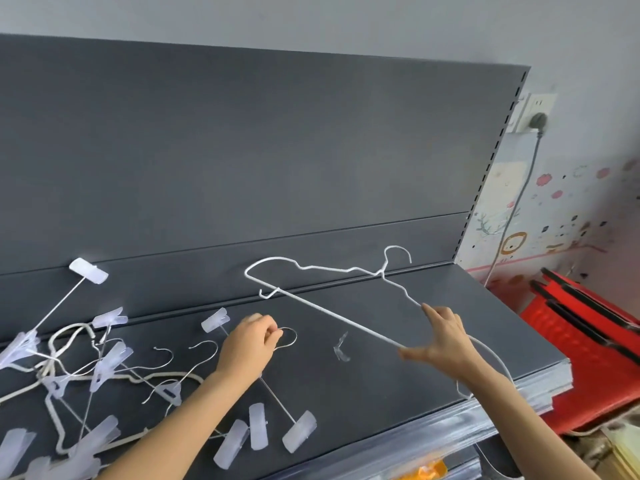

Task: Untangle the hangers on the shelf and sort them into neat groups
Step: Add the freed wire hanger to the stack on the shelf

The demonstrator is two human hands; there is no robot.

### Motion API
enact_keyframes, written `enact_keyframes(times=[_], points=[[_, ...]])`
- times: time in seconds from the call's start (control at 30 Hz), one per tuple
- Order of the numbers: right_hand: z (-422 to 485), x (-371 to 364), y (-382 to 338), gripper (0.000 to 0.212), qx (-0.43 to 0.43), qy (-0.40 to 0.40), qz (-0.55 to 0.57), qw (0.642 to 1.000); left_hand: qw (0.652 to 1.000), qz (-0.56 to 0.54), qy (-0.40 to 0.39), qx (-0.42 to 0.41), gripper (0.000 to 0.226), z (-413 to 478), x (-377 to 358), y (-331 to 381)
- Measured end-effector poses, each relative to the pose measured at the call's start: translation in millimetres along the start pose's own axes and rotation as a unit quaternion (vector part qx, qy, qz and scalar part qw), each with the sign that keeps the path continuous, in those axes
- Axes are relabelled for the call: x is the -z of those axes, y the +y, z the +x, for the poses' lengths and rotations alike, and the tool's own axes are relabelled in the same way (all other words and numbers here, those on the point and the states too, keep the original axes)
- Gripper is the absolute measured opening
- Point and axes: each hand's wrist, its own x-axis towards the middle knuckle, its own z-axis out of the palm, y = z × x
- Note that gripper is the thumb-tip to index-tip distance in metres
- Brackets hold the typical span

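A white wire hanger (322, 308) is lifted above the dark grey shelf (433, 341), its hook pointing up toward the back panel. My right hand (441, 337) grips its lower bar and right shoulder. My left hand (251, 346) is closed on the metal hook (290, 337) of a clip hanger (277, 400) with frosted plastic clips lying on the shelf. A tangled pile of clip hangers and cream wire hangers (79, 372) covers the shelf's left part.
A small loose clear clip (341, 349) lies between my hands. The shelf's dark back panel (242, 150) rises behind. Red shopping baskets (581, 341) stand to the right, below a wall socket with a plugged cable (538, 121).
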Motion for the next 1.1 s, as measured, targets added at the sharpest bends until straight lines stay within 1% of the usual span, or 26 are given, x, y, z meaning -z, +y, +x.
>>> enact_keyframes(times=[0.03, 0.07, 0.1, 0.17, 0.23, 0.27, 0.3, 0.37, 0.43, 0.5, 0.6, 0.7, 0.83, 1.0, 1.1], points=[[-0.7, -0.2, -2.8, 0.1, 0.008, -0.002, 0.0, 1.0, 0.999, -0.005, 0.039, -0.036, 0.018, -0.6, 6.1, 3.1], [-1.5, -0.9, -5.7, 0.1, 0.018, -0.005, -0.001, 1.0, 0.996, -0.007, 0.059, -0.07, 0.022, -1.7, 13.8, 5.7], [-2.7, -1.8, -9.1, 0.101, 0.031, -0.01, -0.003, 0.999, 0.993, 0.0, 0.06, -0.101, 0.03, -2.3, 22.2, 7.8], [-5.3, -4.6, -17.9, 0.101, 0.062, -0.023, -0.01, 0.998, 0.989, 0.047, 0.022, -0.139, 0.056, -3.2, 39.2, 10.0], [-9.0, -7.7, -29.8, 0.102, 0.099, -0.043, -0.009, 0.994, 0.984, 0.112, -0.03, -0.136, 0.085, -3.2, 56.0, 8.6], [-11.0, -9.4, -36.7, 0.106, 0.118, -0.055, -0.009, 0.991, 0.981, 0.143, -0.053, -0.123, 0.095, -3.5, 65.3, 6.8], [-13.0, -11.0, -44.6, 0.113, 0.137, -0.066, -0.01, 0.988, 0.977, 0.169, -0.076, -0.107, 0.103, -4.3, 74.9, 3.7], [-15.5, -16.2, -61.5, 0.123, 0.171, -0.076, -0.013, 0.982, 0.969, 0.201, -0.121, -0.078, 0.111, -8.9, 93.6, -6.4], [-16.9, -24.3, -79.5, 0.125, 0.206, -0.084, -0.008, 0.975, 0.963, 0.215, -0.157, -0.048, 0.114, -17.3, 112.0, -19.0], [-18.5, -33.0, -101.5, 0.126, 0.239, -0.094, -0.001, 0.966, 0.962, 0.206, -0.177, -0.013, 0.115, -29.4, 130.5, -31.5], [-22.2, -45.2, -138.8, 0.125, 0.279, -0.113, -0.008, 0.953, 0.966, 0.185, -0.18, 0.024, 0.115, -50.7, 155.3, -56.2], [-28.1, -61.3, -180.0, 0.125, 0.315, -0.137, -0.022, 0.939, 0.975, 0.146, -0.156, 0.059, 0.115, -74.5, 178.9, -93.1], [-43.5, -90.7, -244.2, 0.11, 0.356, -0.155, -0.029, 0.921, 0.984, 0.107, -0.107, 0.094, 0.111, -112.3, 222.5, -141.7], [-78.3, -137.6, -344.5, 0.106, 0.414, -0.172, -0.046, 0.893, 0.987, 0.086, -0.041, 0.128, 0.11, -169.9, 289.2, -218.0], [-104.4, -172.1, -407.6, 0.104, 0.436, -0.163, -0.058, 0.883, 0.985, 0.07, -0.016, 0.154, 0.109, -205.0, 329.0, -275.1]])
